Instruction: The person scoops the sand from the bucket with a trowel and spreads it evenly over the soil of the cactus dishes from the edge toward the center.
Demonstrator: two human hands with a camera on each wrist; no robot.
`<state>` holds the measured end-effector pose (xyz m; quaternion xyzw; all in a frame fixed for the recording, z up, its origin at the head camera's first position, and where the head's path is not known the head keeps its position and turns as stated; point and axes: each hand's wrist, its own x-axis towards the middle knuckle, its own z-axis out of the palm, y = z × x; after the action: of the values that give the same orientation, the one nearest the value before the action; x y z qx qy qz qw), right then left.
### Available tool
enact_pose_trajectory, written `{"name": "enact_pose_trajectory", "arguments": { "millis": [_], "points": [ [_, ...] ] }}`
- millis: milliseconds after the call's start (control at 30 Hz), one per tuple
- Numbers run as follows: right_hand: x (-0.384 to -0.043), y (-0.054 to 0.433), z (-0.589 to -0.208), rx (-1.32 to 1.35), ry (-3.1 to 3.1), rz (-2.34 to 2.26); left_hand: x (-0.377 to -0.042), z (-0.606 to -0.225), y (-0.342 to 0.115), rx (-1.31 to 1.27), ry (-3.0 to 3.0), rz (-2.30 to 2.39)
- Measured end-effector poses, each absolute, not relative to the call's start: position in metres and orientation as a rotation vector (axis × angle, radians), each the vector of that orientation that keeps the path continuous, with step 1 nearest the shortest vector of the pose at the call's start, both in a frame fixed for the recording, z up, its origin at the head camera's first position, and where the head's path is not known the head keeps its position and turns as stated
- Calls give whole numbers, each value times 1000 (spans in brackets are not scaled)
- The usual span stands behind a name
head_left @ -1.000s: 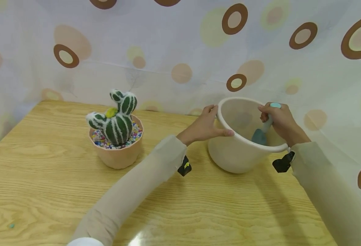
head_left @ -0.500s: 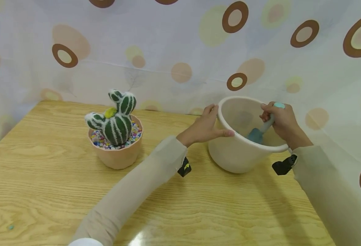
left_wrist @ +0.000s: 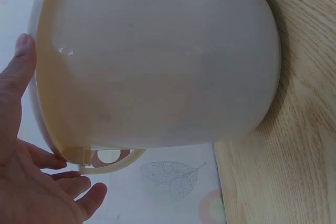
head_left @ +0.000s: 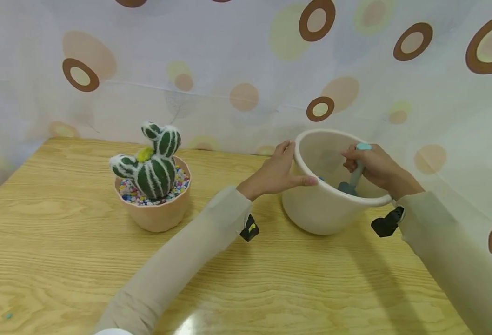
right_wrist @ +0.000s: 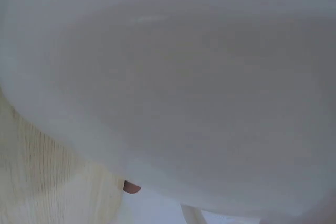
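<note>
A cream bucket (head_left: 313, 209) leans to the right on the wooden table. My left hand (head_left: 273, 172) rests against its left rim, thumb and fingers spread apart and mostly straight; in the left wrist view the thumb (left_wrist: 23, 59) lies at the rim, the fingers near the handle lug (left_wrist: 77, 156). My right hand (head_left: 375, 165) reaches over the right rim and grips a toy shovel by its pale handle (head_left: 356, 174), whose light blue end pokes out above the fist. The shovel's grey-blue blade (head_left: 347, 188) points down inside, partly behind the near rim. Bucket wall (right_wrist: 184, 103) fills the right wrist view.
On the left stands a peach pot (head_left: 156, 216) holding a felt cactus (head_left: 156, 174) amid colourful pebbles (head_left: 130, 190). A tiny green bit (head_left: 9, 315) lies on the table (head_left: 62, 256) at front left. A patterned curtain (head_left: 212, 56) hangs behind.
The right hand has shifted left with the shovel, which now stands more upright and a little lower. A small blue spot shows inside the bucket by the left thumb. The left hand stays at the rim.
</note>
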<state>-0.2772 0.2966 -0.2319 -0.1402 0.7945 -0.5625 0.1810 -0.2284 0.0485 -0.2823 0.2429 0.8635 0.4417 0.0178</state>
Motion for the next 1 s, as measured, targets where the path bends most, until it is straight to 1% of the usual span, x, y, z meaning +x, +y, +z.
{"name": "enact_pose_trajectory", "arguments": {
  "millis": [133, 200, 367, 400, 467, 667, 767, 900, 1000],
  "points": [
    [-276, 298, -230, -288, 2221, -1769, -229, -282, 48, 770, 2664, 1387],
    [-276, 298, -231, -293, 2331, -1785, -229, -282, 48, 772, 2663, 1392],
    [-275, 297, -234, -303, 2777, -1369, -228, -282, 48, 766, 2646, 1408],
    [-275, 297, -234, -298, 2826, -1263, -228, -281, 48, 761, 2643, 1406],
    [-275, 296, -233, -289, 2795, -1194, -227, -281, 47, 755, 2636, 1401],
    [-271, 274, -235, -376, 2454, -1393, -227, -279, 45, 736, 2655, 1361],
    [-264, 257, -236, -404, 2393, -1450, -226, -280, 46, 713, 2648, 1376],
    [-257, 238, -235, -379, 2341, -1595, -225, -283, 49, 711, 2625, 1404],
    [-254, 229, -232, -316, 2196, -1843, -225, -283, 48, 717, 2638, 1379]
  ]
}}
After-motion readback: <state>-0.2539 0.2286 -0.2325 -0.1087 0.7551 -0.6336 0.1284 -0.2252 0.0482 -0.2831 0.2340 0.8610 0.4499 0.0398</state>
